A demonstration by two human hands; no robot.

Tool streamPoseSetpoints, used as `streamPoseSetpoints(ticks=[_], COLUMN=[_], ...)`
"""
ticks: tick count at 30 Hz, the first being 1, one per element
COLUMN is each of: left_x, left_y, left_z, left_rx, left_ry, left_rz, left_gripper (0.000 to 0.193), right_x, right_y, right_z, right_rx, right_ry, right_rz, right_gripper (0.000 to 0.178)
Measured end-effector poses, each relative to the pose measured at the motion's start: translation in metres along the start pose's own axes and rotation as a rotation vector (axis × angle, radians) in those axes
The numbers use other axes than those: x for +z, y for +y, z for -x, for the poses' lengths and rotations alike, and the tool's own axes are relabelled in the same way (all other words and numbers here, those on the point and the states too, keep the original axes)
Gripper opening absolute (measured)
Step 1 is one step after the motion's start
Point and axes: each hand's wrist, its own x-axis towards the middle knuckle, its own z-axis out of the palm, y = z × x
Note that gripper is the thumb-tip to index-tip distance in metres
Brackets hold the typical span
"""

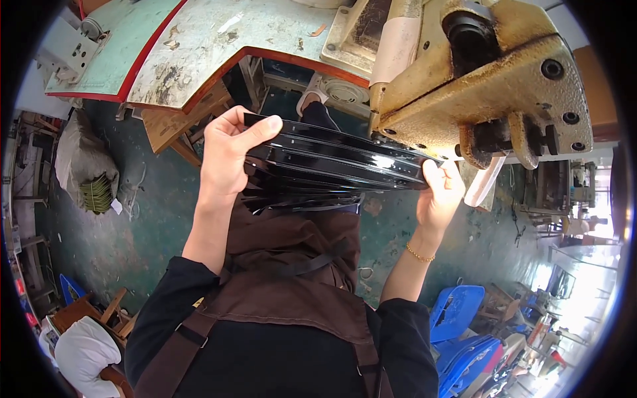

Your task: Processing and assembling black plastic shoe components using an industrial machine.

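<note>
Between my two hands stretches a bundle of glossy black strips (332,159), held over my lap in front of the brown apron (292,239). My left hand (232,149) pinches the left ends, its thumb lying on top. At the other end, my right hand (440,184) grips the strips close under the machine head (484,99), a worn cream-coloured metal body with bolts. More strips fan out and hang down below the left hand. Whether they are belts or plain strips I cannot tell. A thin gold-coloured bracelet (421,253) circles my right wrist.
The worn pale worktable (212,40) has a red edge and a cut-out ahead of me. A wooden stool (176,126) stands under it. A pale sack (83,156) sits at left on the green floor (159,219). Blue chairs (458,312) are behind on the right.
</note>
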Motion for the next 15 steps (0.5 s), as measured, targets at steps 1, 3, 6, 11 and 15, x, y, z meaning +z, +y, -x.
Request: streamPoseSetpoints(ticks=[1, 3, 6, 11, 15], left_x=[-0.005, -0.013, -0.025, -0.041, -0.05], left_y=[0.002, 0.006, 0.01, 0.021, 0.028], left_z=[-0.001, -0.002, -0.004, -0.004, -0.001], left_rx=[-0.009, -0.007, -0.001, -0.023, -0.022], left_ry=[0.005, 0.01, 0.02, 0.039, 0.063], left_rz=[0.002, 0.004, 0.007, 0.018, 0.016], left_gripper=[0.016, 0.016, 0.015, 0.014, 0.014], right_x=[0.008, 0.02, 0.031, 0.044, 0.054], right_y=[-0.002, -0.005, -0.007, -0.002, 0.003], right_z=[0.002, 0.003, 0.006, 0.008, 0.012], right_rx=[0.005, 0.015, 0.043, 0.13, 0.143], right_ry=[0.001, -0.021, -0.083, -0.116, -0.121], right_rz=[-0.047, -0.054, -0.075, -0.07, -0.134], right_gripper=[0.016, 0.015, 0.011, 0.022, 0.02])
